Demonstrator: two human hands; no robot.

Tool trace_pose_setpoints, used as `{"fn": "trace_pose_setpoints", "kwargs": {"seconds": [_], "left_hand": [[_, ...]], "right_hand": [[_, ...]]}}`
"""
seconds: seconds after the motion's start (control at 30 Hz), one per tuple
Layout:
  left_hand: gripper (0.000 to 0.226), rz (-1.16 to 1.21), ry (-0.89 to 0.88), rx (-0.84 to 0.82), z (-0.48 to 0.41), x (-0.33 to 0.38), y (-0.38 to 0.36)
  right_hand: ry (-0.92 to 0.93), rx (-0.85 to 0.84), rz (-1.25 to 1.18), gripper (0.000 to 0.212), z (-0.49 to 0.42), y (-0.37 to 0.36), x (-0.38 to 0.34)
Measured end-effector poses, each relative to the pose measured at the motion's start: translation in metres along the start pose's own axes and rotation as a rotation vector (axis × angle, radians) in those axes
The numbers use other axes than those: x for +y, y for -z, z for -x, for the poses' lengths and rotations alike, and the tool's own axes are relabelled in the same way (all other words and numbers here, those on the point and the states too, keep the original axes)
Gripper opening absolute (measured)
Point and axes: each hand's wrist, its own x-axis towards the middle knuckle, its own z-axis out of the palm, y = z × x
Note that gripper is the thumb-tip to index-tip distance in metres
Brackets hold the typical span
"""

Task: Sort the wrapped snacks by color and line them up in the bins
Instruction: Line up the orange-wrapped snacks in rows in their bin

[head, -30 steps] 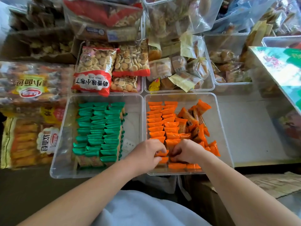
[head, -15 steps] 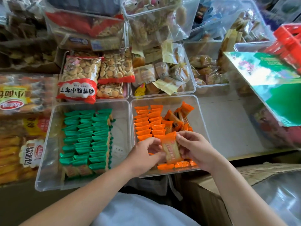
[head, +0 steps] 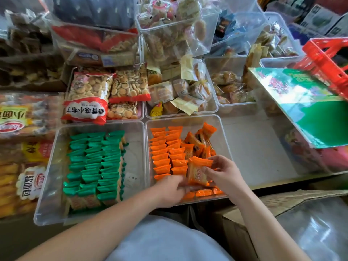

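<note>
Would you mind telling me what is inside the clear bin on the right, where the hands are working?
The right bin holds orange snacks: neat rows at its left, a loose pile behind. The right hand holds one packet. The left hand hides the near row.

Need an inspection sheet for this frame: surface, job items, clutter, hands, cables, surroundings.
Surface: grey shelf, bare to the right of the bins.
Job items: green snacks in neat rows in the left bin; orange snacks in rows in the right bin, with a loose heap at its back right.
Clutter: biscuit bags, bread packs.
Hands: right hand holds an orange packet; left hand low in the right bin, grip unclear.
Cables: nothing seen.
Surroundings: red crate, green box.
</note>
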Motion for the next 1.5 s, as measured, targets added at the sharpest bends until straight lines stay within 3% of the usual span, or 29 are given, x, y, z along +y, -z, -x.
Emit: {"fn": "trace_pose_setpoints", "kwargs": {"seconds": [0.1,0.2,0.27,0.37,0.47,0.6,0.7,0.93,1.1,1.2,1.33,1.43,1.5], "left_hand": [[0.046,-0.193,0.006,-0.142,-0.007,0.009,-0.010],[0.042,-0.341,-0.004,-0.106,-0.006,0.016,-0.008],[0.034,-0.253,-0.005,-0.053,0.000,0.012,-0.003],[0.050,-0.216,-0.004,-0.032,0.013,0.002,0.005],[0.046,-0.098,0.004,0.053,0.021,-0.008,0.014],[0.032,0.001,0.000,0.282,0.026,-0.017,0.036],[0.031,0.219,0.016,0.441,0.028,-0.021,0.048],[0.019,0.617,0.082,0.476,0.029,-0.030,0.046],[0.022,0.693,0.083,0.492,0.031,-0.023,0.047],[0.035,0.568,0.054,0.468,0.034,-0.013,0.048],[0.047,0.461,-0.018,0.348,0.026,0.008,0.047],[0.034,0.369,-0.059,0.441,0.016,0.009,0.041],[0.025,0.055,-0.106,0.488,0.014,-0.001,0.039]], "right_hand": [[-0.054,-0.020,-0.021,0.019,0.002,0.005,0.006],[-0.081,-0.007,-0.012,0.020,-0.002,0.009,0.007],[-0.074,-0.033,0.065,0.020,-0.007,0.008,0.005],[-0.046,-0.129,0.216,0.021,-0.022,-0.003,0.003],[-0.036,-0.231,0.330,0.023,-0.037,-0.022,0.004],[-0.045,-0.248,0.397,0.020,-0.050,-0.047,0.011],[-0.049,-0.209,0.400,0.019,-0.053,-0.060,0.021],[-0.164,-0.282,0.316,0.053,-0.048,-0.065,0.035],[-0.097,-0.141,0.197,0.025,-0.035,-0.038,0.007],[0.068,-0.217,0.092,0.030,-0.018,-0.019,-0.022],[0.250,-0.378,0.292,0.051,-0.002,-0.015,-0.036],[0.259,-0.362,0.365,0.052,-0.004,-0.020,-0.021],[0.218,-0.324,0.454,0.046,-0.008,-0.021,-0.010]]}}
